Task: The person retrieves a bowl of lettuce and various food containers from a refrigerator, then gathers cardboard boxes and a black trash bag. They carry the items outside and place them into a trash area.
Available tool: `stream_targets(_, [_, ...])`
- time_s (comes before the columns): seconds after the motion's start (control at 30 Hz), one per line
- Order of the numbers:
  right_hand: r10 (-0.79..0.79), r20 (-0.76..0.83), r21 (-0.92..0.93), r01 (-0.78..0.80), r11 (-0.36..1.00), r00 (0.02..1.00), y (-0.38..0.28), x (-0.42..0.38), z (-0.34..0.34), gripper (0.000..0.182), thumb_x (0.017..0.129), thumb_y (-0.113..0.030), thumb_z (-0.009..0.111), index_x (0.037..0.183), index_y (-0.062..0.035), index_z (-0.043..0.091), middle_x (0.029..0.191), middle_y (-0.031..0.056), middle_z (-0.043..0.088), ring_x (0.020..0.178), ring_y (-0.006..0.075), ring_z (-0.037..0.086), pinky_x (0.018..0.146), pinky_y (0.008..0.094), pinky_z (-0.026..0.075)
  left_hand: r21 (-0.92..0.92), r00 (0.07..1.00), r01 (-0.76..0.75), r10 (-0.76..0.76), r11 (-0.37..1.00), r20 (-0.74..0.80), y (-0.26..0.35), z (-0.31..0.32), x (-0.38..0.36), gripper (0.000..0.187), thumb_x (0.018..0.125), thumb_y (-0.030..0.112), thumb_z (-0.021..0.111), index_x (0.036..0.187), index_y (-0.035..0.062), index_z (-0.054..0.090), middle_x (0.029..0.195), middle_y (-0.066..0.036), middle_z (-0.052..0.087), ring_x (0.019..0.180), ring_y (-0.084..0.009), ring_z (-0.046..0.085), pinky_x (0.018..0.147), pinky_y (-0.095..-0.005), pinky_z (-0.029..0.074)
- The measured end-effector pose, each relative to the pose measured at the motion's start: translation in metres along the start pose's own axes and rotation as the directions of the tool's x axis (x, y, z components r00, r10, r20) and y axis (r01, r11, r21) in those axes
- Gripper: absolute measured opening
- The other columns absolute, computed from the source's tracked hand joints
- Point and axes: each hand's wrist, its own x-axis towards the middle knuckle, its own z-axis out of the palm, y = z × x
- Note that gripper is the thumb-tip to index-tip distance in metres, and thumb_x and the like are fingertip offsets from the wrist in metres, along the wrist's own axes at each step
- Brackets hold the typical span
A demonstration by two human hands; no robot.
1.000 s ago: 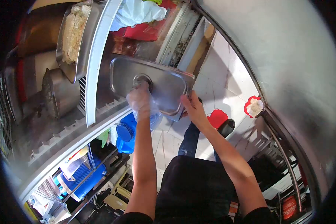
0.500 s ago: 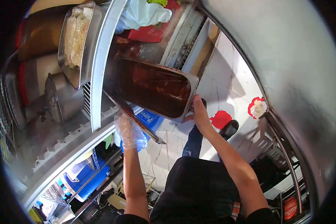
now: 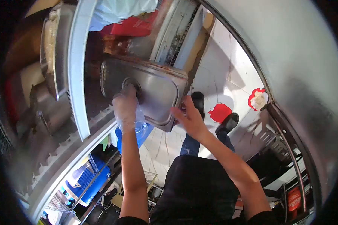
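A rectangular metal lid lies over the metal pan, hiding what is inside. My left hand, in a clear plastic glove, has its fingers closed on the lid's round handle, left of the lid's middle. My right hand is at the near right corner of the pan and lid, thumb and fingers apart around the edge. The pan is at the front of a fridge shelf, right of the white vertical frame.
An open steel door curves along the right. Left of the frame is a tray of pale food. A plastic bag and red package sit at the back. Below are a blue container and the tiled floor.
My left hand has brought the lid from its edge-on tilt beside the pan to lie over it. The view has shifted, and my right hand's fingers have spread at the corner.
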Motion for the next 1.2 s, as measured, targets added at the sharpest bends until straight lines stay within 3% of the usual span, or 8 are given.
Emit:
stream_targets(0.27, [-0.020,-0.108,-0.498,-0.036,0.866,0.994,-0.026,0.032,0.018,0.041,0.087,-0.023,0.061,0.112,0.0025,0.040,0.122,0.0239,0.043,0.094,0.0289,0.060,0.075,0.0352,0.049,-0.566,0.808,0.585,-0.472,0.580,0.352,-0.001,-0.033,0.025,0.047,0.084,0.047,0.051,0.093,0.0037,0.067,0.091,-0.027,0.061,0.090,-0.0409,0.061,0.079,-0.0451,0.044])
stream_targets(0.4, [-0.475,-0.051,-0.609,0.350,0.712,0.879,-0.023,0.090,0.017,0.040,0.088,-0.023,0.058,0.114,0.0006,0.038,0.107,0.0280,0.053,0.081,0.0331,0.064,0.070,0.0387,0.050,-0.640,0.841,0.500,-0.504,0.584,0.197,-0.017,-0.011,0.017,0.043,0.083,0.043,0.054,0.092,0.0037,0.068,0.089,-0.024,0.064,0.087,-0.0376,0.063,0.077,-0.0426,0.046])
stream_targets(0.5, [0.006,0.134,-0.480,0.059,0.875,0.991,-0.059,0.135,0.023,0.035,0.085,-0.022,0.057,0.103,-0.0027,0.034,0.088,0.0297,0.058,0.081,0.0486,0.057,0.070,0.0533,0.045,-0.717,0.808,0.479,-0.573,0.507,0.135,-0.016,-0.012,0.022,0.029,0.084,0.029,0.061,0.090,0.0010,0.068,0.086,-0.021,0.066,0.083,-0.0310,0.066,0.074,-0.0377,0.049])
stream_targets(0.67, [-0.262,0.133,-0.519,0.292,0.803,0.956,-0.030,0.189,0.064,0.033,0.089,-0.029,0.055,0.104,-0.0048,0.038,0.076,0.0263,0.059,0.076,0.0449,0.060,0.069,0.0518,0.044,-0.848,0.795,0.354,-0.604,0.395,0.050,-0.032,0.016,0.045,0.038,0.089,0.031,0.054,0.111,-0.0002,0.059,0.099,-0.022,0.064,0.091,-0.0365,0.063,0.079,-0.0403,0.048])
stream_targets(0.9, [0.006,0.193,-0.301,0.053,0.952,0.981,-0.064,0.194,0.067,0.051,0.086,-0.023,0.062,0.124,-0.0078,0.031,0.080,0.0164,0.061,0.051,0.0247,0.062,0.046,0.0359,0.051,-0.662,0.731,0.494,-0.681,0.563,-0.034,-0.055,0.049,0.063,0.042,0.093,0.029,0.043,0.117,-0.0033,0.054,0.116,-0.027,0.056,0.115,-0.0414,0.047,0.098,-0.0461,0.037])
stream_targets(0.97, [0.012,0.142,-0.304,0.033,0.952,0.990,-0.061,0.183,0.070,0.057,0.085,-0.023,0.064,0.127,-0.0084,0.029,0.085,0.0174,0.061,0.051,0.0246,0.062,0.046,0.0350,0.051,-0.158,0.911,0.353,-0.377,0.922,-0.167,-0.069,0.080,0.059,0.035,0.090,0.017,0.045,0.112,-0.0082,0.056,0.110,-0.028,0.058,0.109,-0.0429,0.051,0.097,-0.0465,0.038])
stream_targets(1.0, [0.027,0.067,-0.297,-0.006,0.955,0.997,-0.061,0.176,0.071,0.062,0.083,-0.024,0.066,0.130,-0.0089,0.027,0.089,0.0184,0.060,0.051,0.0245,0.062,0.046,0.0341,0.052,-0.230,0.833,0.247,-0.328,0.941,-0.446,-0.069,0.076,0.054,0.032,0.089,0.013,0.046,0.110,-0.0086,0.057,0.107,-0.028,0.059,0.105,-0.0435,0.054,0.095,-0.0467,0.040])
stream_targets(1.2, [0.050,0.105,-0.220,-0.026,0.975,0.993,-0.053,0.123,0.076,0.073,0.082,-0.024,0.067,0.138,-0.0109,0.021,0.093,0.0191,0.061,0.064,0.0230,0.064,0.047,0.0316,0.052,-0.612,0.788,0.402,-0.598,0.681,-0.147,-0.013,0.042,-0.015,0.020,0.088,0.011,0.045,0.091,-0.0034,0.059,0.086,-0.027,0.059,0.085,-0.0405,0.055,0.075,-0.0497,0.041])
